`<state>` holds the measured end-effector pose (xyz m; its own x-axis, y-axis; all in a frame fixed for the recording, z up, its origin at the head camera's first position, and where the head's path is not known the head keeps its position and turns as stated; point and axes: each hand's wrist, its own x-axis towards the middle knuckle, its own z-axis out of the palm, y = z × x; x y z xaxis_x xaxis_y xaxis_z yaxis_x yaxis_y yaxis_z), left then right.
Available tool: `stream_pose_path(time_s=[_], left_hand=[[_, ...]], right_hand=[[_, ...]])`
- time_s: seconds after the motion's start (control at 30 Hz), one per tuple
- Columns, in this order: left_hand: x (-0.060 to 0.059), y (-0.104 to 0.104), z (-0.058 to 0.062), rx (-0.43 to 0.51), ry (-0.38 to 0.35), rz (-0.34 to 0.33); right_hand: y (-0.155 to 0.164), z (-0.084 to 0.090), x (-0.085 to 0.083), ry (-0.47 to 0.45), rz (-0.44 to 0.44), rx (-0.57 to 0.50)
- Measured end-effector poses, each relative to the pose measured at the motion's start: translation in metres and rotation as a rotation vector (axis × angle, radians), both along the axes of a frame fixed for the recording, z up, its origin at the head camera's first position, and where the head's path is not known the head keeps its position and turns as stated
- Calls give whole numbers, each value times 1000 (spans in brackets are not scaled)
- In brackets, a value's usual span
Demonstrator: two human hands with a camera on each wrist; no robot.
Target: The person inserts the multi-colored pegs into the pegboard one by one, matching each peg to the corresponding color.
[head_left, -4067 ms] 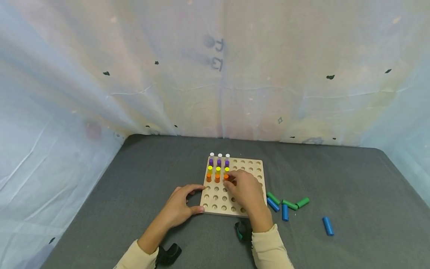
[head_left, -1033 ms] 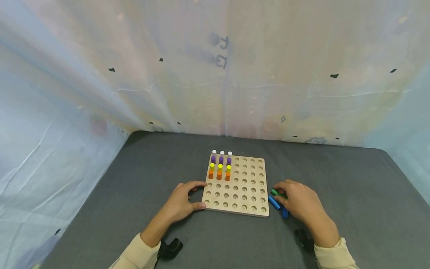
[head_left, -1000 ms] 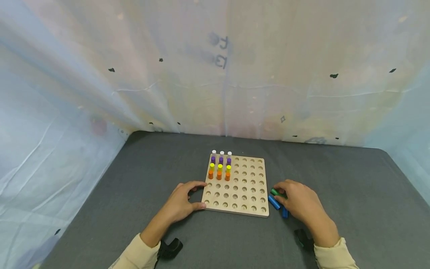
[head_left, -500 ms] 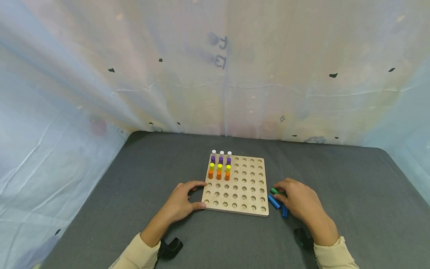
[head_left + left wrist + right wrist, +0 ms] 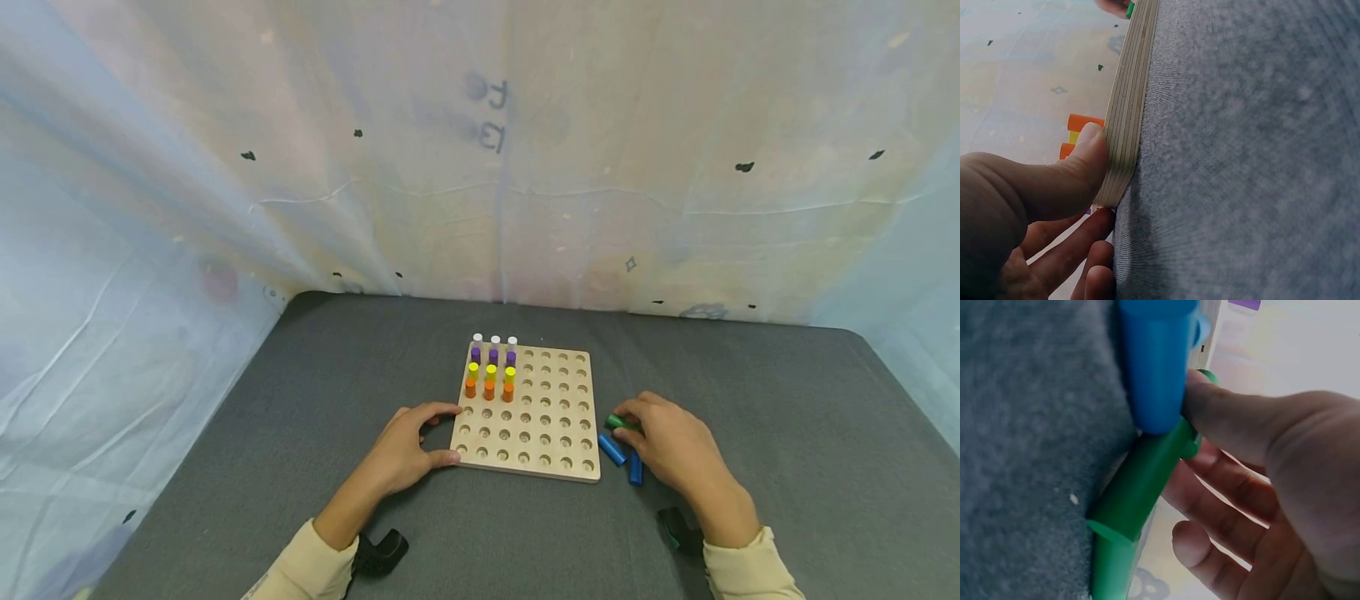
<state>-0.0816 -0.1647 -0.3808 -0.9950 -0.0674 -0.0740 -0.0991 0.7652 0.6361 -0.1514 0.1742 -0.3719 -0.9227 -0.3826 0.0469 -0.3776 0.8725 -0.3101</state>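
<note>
A wooden pegboard (image 5: 555,392) lies on the grey mat, with white, purple, yellow and orange pegs (image 5: 489,389) standing in its far left corner. My left hand (image 5: 441,435) holds the board's near left corner, thumb (image 5: 1088,156) pressed on the board edge (image 5: 1125,119). Just right of the board, my right hand (image 5: 627,423) pinches a green peg (image 5: 615,421) between thumb (image 5: 1235,419) and fingers. In the right wrist view this green peg (image 5: 1141,481) lies under a blue peg (image 5: 1157,362). Two blue pegs (image 5: 611,450) rest on the mat beside the hand.
A pale plastic sheet (image 5: 480,167) walls in the mat at the back and both sides. The grey mat (image 5: 787,417) stretches right and left of the board. Black wrist mounts (image 5: 378,554) sit under both forearms. Another green peg (image 5: 1107,569) lies behind the held one.
My right hand left the orange pegs on the board and went to the loose pegs on the right. In the last second it closed on the green peg and shifted slightly away. Left hand unmoved.
</note>
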Motion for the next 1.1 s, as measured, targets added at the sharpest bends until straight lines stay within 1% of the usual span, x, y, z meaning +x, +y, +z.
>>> stream_pose_path(time_s=[0.13,0.37,0.5,0.87,1.1], left_hand=[[0,0,0,1,-5,5],[0,0,-1,0,-7,8],[-1,0,-1,0,-6,4],[-1,0,0,0,-11,6],[0,-1,-2,8,-13,4]], right_hand=[[0,2,-1,17,-11,-25],[0,7,0,85,-16,-91],[1,7,-1,102,-17,-98],[2,7,-1,84,-26,-105],[-1,8,1,65,-29,-117]])
